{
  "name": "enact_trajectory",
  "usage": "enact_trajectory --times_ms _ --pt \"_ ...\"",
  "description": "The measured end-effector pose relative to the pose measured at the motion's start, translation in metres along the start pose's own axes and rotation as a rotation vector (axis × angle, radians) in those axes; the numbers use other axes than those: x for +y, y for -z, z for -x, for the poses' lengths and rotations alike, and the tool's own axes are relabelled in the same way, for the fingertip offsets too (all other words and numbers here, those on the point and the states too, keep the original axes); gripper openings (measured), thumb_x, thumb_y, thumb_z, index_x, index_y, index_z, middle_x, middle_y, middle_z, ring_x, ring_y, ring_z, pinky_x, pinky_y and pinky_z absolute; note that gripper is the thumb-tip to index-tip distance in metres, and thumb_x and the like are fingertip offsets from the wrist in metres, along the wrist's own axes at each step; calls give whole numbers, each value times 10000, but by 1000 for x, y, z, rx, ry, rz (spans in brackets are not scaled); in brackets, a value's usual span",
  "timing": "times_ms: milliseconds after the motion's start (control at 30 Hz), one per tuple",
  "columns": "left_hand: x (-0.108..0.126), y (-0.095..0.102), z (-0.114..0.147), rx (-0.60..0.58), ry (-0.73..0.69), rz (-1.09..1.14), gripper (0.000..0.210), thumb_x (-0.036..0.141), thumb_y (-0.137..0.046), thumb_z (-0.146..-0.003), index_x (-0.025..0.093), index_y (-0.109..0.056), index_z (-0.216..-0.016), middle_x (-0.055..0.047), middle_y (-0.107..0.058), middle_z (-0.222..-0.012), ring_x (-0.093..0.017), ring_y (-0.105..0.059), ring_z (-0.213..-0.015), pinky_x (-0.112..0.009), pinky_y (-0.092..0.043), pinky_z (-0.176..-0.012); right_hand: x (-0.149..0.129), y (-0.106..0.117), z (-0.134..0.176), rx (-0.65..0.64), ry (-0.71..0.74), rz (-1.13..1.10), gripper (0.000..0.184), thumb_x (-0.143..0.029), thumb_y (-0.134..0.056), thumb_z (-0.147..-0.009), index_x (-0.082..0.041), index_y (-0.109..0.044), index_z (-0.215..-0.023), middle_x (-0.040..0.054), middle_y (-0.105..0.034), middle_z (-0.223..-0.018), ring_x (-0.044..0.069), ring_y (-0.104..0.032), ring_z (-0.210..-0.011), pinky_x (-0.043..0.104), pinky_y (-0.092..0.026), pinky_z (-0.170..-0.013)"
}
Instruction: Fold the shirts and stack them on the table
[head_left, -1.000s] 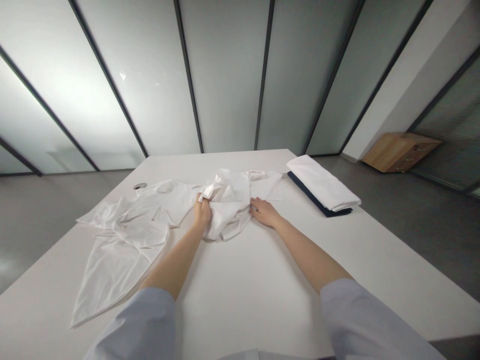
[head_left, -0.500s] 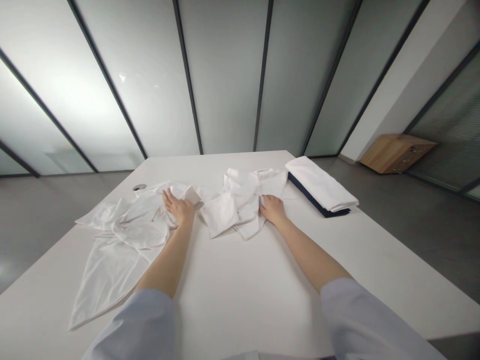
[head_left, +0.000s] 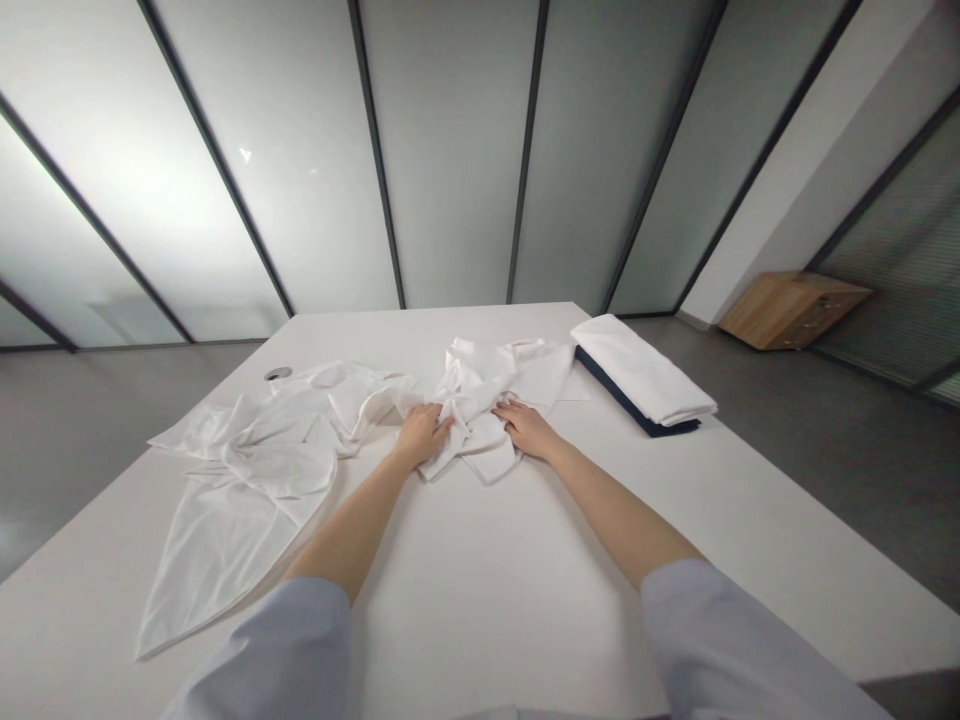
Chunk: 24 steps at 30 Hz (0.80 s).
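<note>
A crumpled white garment, probably a shirt [head_left: 244,520], spreads over the left and middle of the table, its bunched part [head_left: 480,395] between my hands. My left hand [head_left: 421,436] is closed on the near left of this bunch, with fingertips partly sunk in the folds and the thumb to the right. Across from it, my right hand [head_left: 529,430] lies on the bunch's right edge, fingers stretched and a little apart. Whether the white cloth is all one piece I cannot tell.
On the right of the white table [head_left: 487,600] lies a folded white cloth [head_left: 645,370] on top of a folded dark navy cloth [head_left: 664,430]. A round metal grommet [head_left: 278,373] is at the far left. A wooden cabinet [head_left: 795,308] stands beyond, near frosted glass panels [head_left: 450,150].
My left hand has moved right, from the left cloth to the middle bunch, and its spread fingers have closed in. My right hand has shifted slightly left. The cloth between them is more rumpled.
</note>
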<state>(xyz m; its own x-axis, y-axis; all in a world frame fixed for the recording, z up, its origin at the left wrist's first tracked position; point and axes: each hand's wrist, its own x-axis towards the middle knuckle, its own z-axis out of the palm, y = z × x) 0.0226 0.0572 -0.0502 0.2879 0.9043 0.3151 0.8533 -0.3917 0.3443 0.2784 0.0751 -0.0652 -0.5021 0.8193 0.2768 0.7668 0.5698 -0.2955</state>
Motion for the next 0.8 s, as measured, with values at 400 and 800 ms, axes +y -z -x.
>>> enact_trajectory --times_ms 400,800 --pt "-73 17 -8 843 796 406 257 165 -331 -879 205 -493 -1075 -85 -622 -1030 -214 -593 -1060 -364 -479 -873 7 -3 2 8 -55 0 448 -139 -486 -833 -201 -625 -1254 71 -578 -1345 224 -472 -1296 401 -336 -1104" --pt "-25 18 -2 345 292 13 299 331 -526 -833 156 -587 -1069 -138 -684 -992 -284 -630 -1003 -387 -429 -919 -1 2 1 8 -52 30 434 -138 -492 -817 -184 -643 -1221 83 -606 -1307 230 -532 -1212 377 -375 -1049"
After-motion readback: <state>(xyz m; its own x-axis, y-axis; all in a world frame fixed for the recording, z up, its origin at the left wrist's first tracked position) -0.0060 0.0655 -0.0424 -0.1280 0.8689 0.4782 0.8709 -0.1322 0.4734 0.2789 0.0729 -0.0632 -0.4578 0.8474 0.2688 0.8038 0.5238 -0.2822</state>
